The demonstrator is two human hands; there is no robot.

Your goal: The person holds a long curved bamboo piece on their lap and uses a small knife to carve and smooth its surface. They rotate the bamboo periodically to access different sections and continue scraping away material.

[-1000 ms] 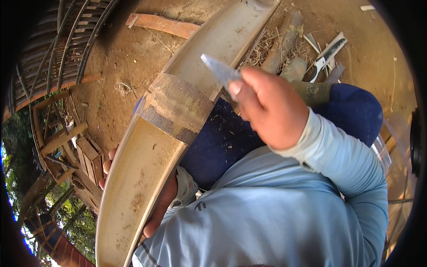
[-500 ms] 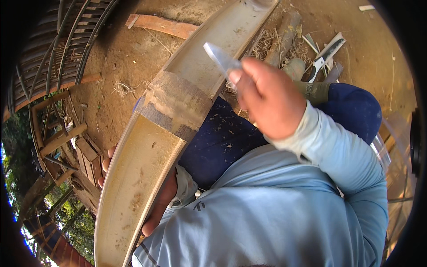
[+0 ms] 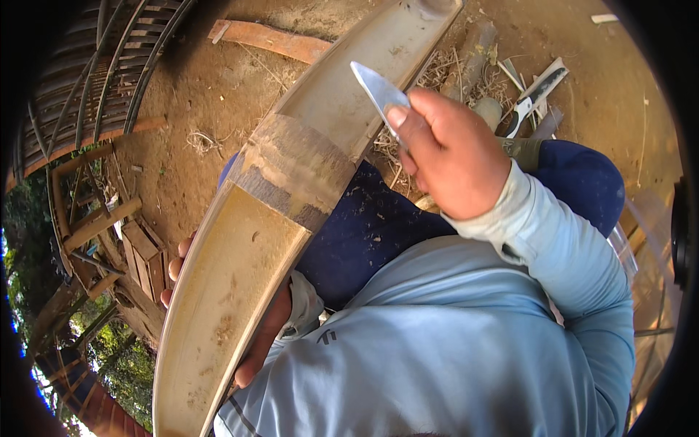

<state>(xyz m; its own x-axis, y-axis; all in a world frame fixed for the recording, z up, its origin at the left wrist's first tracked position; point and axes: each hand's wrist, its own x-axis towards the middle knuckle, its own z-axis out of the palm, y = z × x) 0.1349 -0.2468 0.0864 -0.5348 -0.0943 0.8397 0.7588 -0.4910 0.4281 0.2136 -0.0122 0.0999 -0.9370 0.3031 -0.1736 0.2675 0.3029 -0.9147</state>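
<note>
The right hand (image 3: pixel 453 156) is closed tight around a small knife with a shiny grey metal blade (image 3: pixel 378 91). The thumb presses on the flat of the blade, and the handle is hidden inside the fist. The blade points up and to the left, with its tip over the long, curved, pale half-pipe of split bamboo (image 3: pixel 277 211); I cannot tell if it touches the bamboo. This bamboo piece runs from the bottom left up to the top right and lies across the person's lap, on the dark blue trousers (image 3: pixel 371 226). A darker brown band crosses it near the middle. The left hand (image 3: pixel 255 331) holds the bamboo from below, with its fingers wrapped around both edges; some fingertips (image 3: pixel 175 266) peek out on the left side, and the rest of the hand shows on the right side. Both arms wear light blue sleeves (image 3: pixel 553 247). On the brown dirt ground (image 3: pixel 211 80) past the knees lie dry sticks and shavings (image 3: pixel 466 73), a reddish wooden plank (image 3: pixel 273 40), and another knife with a black and white handle (image 3: pixel 535 91).
</note>
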